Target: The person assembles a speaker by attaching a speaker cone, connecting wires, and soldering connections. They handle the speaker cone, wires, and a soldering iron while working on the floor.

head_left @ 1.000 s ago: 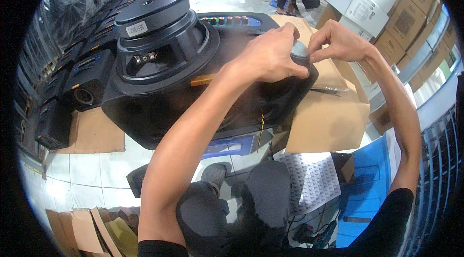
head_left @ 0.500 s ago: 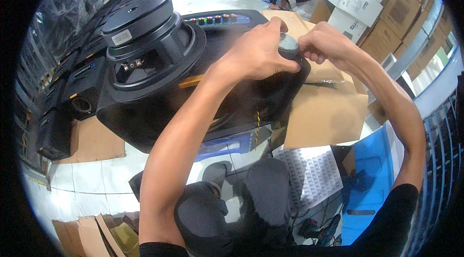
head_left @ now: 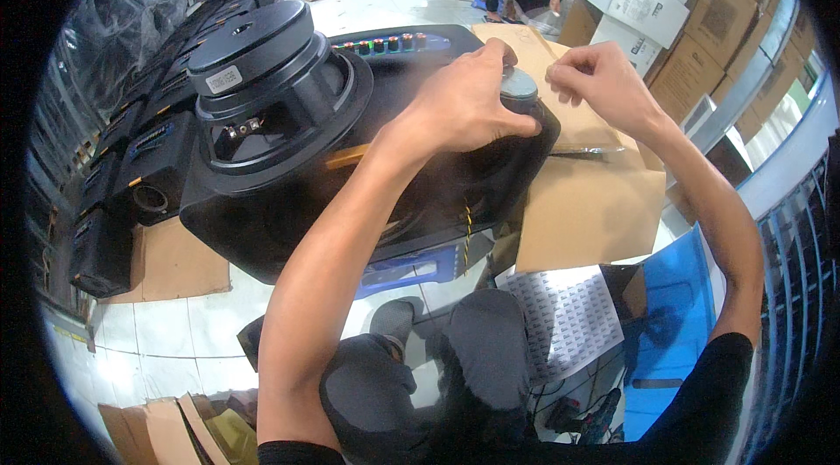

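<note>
Grey disc [head_left: 519, 85] inside curve of left hand [head_left: 455, 104]

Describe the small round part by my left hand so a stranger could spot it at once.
Find the big black speaker cabinet, then go to its right end. There, between thumb and fingers of the left hand, sits a small round part with a grey top. Its grey top and small size set it apart from the large black speaker driver on the cabinet's left.

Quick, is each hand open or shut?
Left hand: curved around the round grey part; grip can't be told.
Right hand: closed; can't see if holding anything.
</note>
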The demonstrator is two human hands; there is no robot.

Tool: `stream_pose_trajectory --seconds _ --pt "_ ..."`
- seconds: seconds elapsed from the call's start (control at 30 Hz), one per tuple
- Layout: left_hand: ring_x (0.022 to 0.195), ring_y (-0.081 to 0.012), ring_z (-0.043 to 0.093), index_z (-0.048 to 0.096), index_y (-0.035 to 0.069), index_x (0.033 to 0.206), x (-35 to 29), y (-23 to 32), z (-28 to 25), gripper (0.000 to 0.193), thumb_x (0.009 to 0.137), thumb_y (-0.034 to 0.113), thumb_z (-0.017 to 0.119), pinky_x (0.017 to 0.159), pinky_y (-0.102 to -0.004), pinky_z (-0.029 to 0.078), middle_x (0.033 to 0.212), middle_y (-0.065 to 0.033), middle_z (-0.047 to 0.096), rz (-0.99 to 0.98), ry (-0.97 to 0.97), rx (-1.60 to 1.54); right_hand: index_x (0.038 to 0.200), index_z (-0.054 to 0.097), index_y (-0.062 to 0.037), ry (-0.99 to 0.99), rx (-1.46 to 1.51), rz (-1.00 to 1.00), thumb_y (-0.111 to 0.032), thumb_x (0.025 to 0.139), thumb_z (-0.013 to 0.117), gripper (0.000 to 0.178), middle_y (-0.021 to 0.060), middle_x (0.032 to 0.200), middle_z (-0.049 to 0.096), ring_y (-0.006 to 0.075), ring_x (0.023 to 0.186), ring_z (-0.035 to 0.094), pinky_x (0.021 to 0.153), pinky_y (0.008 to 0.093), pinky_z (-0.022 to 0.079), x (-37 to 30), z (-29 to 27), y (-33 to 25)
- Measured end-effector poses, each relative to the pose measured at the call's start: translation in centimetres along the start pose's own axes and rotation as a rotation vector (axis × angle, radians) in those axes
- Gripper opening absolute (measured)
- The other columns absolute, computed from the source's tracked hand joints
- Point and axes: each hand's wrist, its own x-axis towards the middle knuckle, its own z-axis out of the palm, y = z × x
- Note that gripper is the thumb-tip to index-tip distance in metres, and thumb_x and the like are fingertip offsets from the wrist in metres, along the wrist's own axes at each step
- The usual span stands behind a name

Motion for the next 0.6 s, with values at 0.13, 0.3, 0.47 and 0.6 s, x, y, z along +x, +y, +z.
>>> stream_pose_trajectory --seconds 0.13,0.3,0.47,0.6 --pt "0.119 -0.0427 0.064 0.049 -0.011 0.132 0.0 0.1 -0.1 0.085 0.074 0.038 0.086 0.104 -0.0430 0.050 0.124 -0.0338 0.065 -0.011 -0.013 0.000 0.099 0.078 0.0024 -0.019 -0.098 -0.414 -0.015 0.093 0.073 0.019 0.0080 0.092 0.075 0.0161 0.082 0.067 0.077 0.0325 0.054 -0.8 -0.2 1.1" --pt "0.120 -0.0430 0.064 0.049 -0.011 0.133 0.0 0.3 -0.2 0.086 0.073 0.039 0.086 0.105 -0.0431 0.049 0.124 -0.0340 0.064 -0.035 -0.024 0.006 0.102 0.077 0.0006 -0.124 -0.110 -0.551 -0.009 0.089 0.077 0.016 0.0094 0.100 0.074 0.0217 0.088 0.067 0.082 0.0343 0.053 -0.1 -0.4 1.8" --pt "0.120 -0.0430 0.064 0.049 -0.011 0.133 0.0 0.1 -0.1 0.087 0.073 0.040 0.086 0.105 -0.0432 0.049 0.125 -0.0341 0.064 -0.017 -0.014 0.005 0.101 0.075 0.0022 -0.187 -0.167 -0.622 -0.007 0.090 0.075 0.015 0.0112 0.101 0.073 0.0265 0.090 0.068 0.083 0.0375 0.053 0.8 -0.8 1.9" --pt "0.120 -0.0429 0.064 0.049 -0.012 0.132 0.1 0.0 0.0 0.088 0.073 0.041 0.086 0.105 -0.0430 0.049 0.125 -0.0343 0.064 -0.019 -0.016 0.006 0.100 0.071 0.0033 -0.199 -0.299 -0.762 -0.007 0.092 0.071 0.013 0.0135 0.099 0.071 0.0320 0.090 0.067 0.081 0.0409 0.053 1.3 -1.0 1.8"
